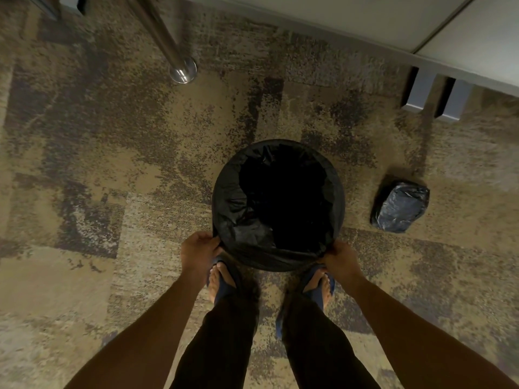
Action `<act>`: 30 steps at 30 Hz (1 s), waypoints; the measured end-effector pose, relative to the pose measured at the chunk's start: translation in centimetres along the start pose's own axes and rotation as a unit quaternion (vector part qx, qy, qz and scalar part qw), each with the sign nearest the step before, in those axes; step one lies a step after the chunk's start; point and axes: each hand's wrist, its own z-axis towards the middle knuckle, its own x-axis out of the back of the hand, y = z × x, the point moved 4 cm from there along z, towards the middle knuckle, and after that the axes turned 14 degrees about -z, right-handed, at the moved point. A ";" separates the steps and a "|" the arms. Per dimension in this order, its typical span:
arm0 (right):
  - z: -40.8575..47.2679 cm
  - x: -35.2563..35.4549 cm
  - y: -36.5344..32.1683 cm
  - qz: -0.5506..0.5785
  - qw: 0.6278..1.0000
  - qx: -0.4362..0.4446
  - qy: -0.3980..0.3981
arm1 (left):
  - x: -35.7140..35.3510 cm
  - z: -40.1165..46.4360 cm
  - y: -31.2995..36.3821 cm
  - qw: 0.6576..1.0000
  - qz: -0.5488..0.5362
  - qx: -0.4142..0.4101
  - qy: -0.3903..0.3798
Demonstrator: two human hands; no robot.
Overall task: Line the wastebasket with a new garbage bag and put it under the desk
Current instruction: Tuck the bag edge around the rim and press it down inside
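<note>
A round wastebasket (338, 192) stands on the carpet just in front of my feet. A black garbage bag (238, 209) lines it, its edge folded over the rim all around. My left hand (198, 249) grips the near left of the rim, fingers closed on the bag's folded edge. At the near right of the rim, my right hand (341, 262) holds the bag's edge the same way. The inside of the basket is dark and its bottom is hidden.
A bundled dark plastic bag (400, 206) lies on the carpet right of the basket. A chrome leg with a round foot (182, 71) stands at the upper left. A pale panel (393, 23) on grey feet (418, 92) runs along the upper right.
</note>
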 end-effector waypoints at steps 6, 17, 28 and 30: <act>1.0 -0.8 1.3 0.009 0.998 -0.053 -0.014 | -1.6 1.3 -1.8 0.998 0.052 -0.004 0.027; 0.8 0.2 0.8 0.021 0.998 -0.043 0.036 | -1.7 -0.3 -0.4 0.998 -0.050 0.009 -0.032; -0.8 2.0 -7.9 -0.200 0.879 0.355 0.248 | -12.0 -5.0 3.0 0.710 0.475 -0.447 -0.265; 0.5 0.1 -9.2 -0.301 0.870 0.362 0.148 | -13.6 -3.5 1.7 0.660 0.578 -0.394 -0.273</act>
